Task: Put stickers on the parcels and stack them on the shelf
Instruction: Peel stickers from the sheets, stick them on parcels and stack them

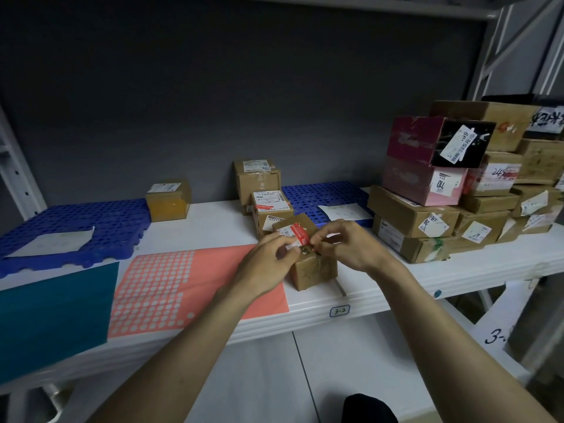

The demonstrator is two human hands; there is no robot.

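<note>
both hands meet over the small brown cardboard parcel [311, 264] near the white shelf [396, 279] front edge. the left hand [268, 264] pinches a small white sticker [290, 247]; the right hand [345, 245], fingers curled, pinches at the red tape label [300, 234] on the parcel's top. shelf tag [339, 311] reads "3-2". left lies the salmon-pink sticker sheet [171, 285]. farther right, the pink box [424, 181] reads "110".

White shelf [381, 288] loaded with parcels and sticker sheets.
On it: two blue perforated mats [76, 227], a teal sheet [55, 315], a pink sticker sheet [183, 285], small cardboard boxes [314, 270], and stacked parcels [427, 215] at right.
</note>
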